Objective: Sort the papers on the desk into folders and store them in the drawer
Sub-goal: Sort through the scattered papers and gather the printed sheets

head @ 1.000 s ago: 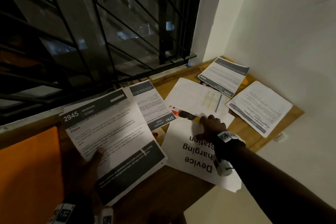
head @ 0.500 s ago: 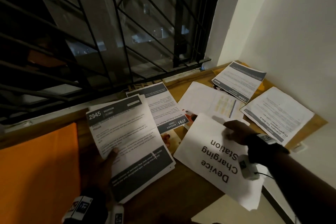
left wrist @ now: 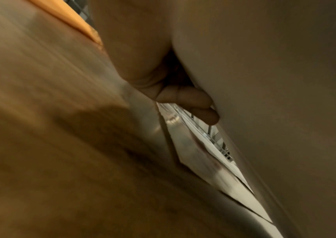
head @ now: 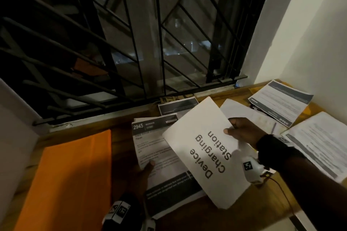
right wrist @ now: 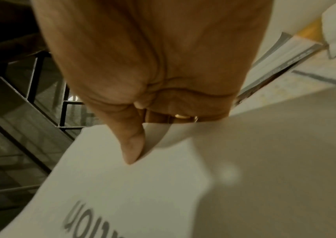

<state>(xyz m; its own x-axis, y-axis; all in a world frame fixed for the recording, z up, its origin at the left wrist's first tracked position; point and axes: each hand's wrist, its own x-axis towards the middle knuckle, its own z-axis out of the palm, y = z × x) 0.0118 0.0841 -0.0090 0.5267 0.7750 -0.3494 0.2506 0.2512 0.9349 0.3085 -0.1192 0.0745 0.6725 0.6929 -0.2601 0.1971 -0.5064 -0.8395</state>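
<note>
Over the surface (head: 120, 138), gathering step: right hand (head: 242, 131) pinches "Device Charging Station" sheet (head: 202, 148), left hand (head: 139, 174) grips "2945" stack (head: 150, 148); next, lay sheet squarely onto stack.

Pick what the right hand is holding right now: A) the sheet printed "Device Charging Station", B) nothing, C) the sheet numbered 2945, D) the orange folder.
A: the right hand pinches the edge of the Device Charging Station sheet, thumb on top, lifted over the 2945 sheet, which the left hand holds.
</note>
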